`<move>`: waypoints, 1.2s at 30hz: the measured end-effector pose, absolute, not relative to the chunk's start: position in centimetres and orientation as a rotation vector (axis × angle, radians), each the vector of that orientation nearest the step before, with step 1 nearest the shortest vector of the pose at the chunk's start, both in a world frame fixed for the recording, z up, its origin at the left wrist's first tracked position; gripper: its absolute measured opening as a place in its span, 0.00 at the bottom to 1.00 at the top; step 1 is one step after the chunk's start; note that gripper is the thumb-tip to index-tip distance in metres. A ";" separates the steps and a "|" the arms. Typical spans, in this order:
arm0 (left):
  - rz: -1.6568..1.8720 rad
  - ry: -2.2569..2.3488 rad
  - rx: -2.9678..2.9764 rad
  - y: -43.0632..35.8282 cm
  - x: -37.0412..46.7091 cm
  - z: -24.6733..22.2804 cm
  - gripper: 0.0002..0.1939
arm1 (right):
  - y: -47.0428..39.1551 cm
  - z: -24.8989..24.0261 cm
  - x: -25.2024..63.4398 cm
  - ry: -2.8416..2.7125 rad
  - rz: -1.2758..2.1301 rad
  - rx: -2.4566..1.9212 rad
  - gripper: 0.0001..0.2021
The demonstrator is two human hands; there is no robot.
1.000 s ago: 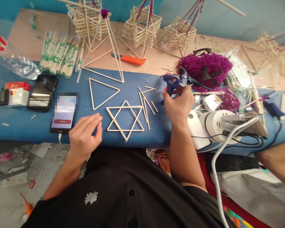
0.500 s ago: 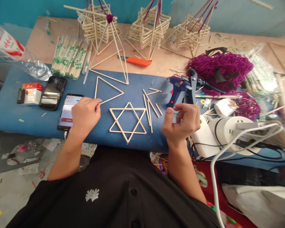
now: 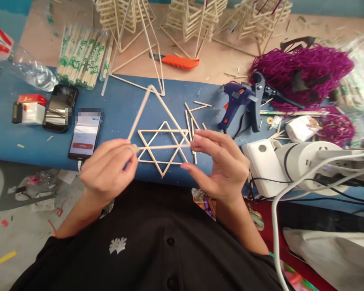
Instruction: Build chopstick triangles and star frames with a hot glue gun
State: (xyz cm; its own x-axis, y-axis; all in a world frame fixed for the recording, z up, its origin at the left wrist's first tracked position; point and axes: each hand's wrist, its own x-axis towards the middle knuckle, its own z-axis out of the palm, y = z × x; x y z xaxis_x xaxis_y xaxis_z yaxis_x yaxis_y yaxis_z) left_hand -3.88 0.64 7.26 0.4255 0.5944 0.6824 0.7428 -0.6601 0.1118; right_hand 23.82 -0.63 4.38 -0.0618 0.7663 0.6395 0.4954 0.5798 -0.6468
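My left hand (image 3: 111, 169) is closed on the lower left corner of a triangle (image 3: 139, 112) made of thin wooden sticks, held raised above the table. At its right corner is my right hand (image 3: 223, 161), fingers and thumb apart; whether the fingertips touch the corner, I cannot tell. Under the raised triangle, a six-pointed star (image 3: 162, 174) of the same sticks lies flat on the blue table cover (image 3: 118, 117). Several loose sticks (image 3: 194, 121) lie just right of the star.
A blue glue gun (image 3: 235, 97) and cutter pliers (image 3: 256, 101) lie to the right, before purple string (image 3: 303, 72). White power sockets (image 3: 306, 161) with cables stand near my right arm. Left are two phones (image 3: 85, 133) and packed sticks (image 3: 81, 56). An orange knife (image 3: 180, 61) lies behind.
My left hand has lifted the stick triangle off the table and brought it right, over the star. My right hand has moved left to the triangle's corner, its fingers opening.
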 end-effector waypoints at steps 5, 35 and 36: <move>-1.086 -1.120 -2.584 -0.7 -1.8 6.7 0.14 | -2.5 3.7 23.8 -1.720 0.191 -1.114 0.20; -1.718 -1.908 -2.342 -1.6 -2.8 0.7 0.23 | -3.5 -1.2 21.7 -1.384 0.396 -1.132 0.31; -1.699 -1.885 -2.338 -1.4 -2.8 0.6 0.23 | -3.5 -1.2 21.7 -1.393 0.374 -1.158 0.31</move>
State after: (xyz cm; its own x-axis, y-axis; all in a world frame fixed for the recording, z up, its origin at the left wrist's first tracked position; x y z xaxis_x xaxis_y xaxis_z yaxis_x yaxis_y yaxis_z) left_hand -2.82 -1.44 0.63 -0.0560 0.8725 0.4854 0.5732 -0.3700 0.7311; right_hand 21.67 -3.53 -1.18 0.2247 0.7958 0.5623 0.4070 0.4477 -0.7962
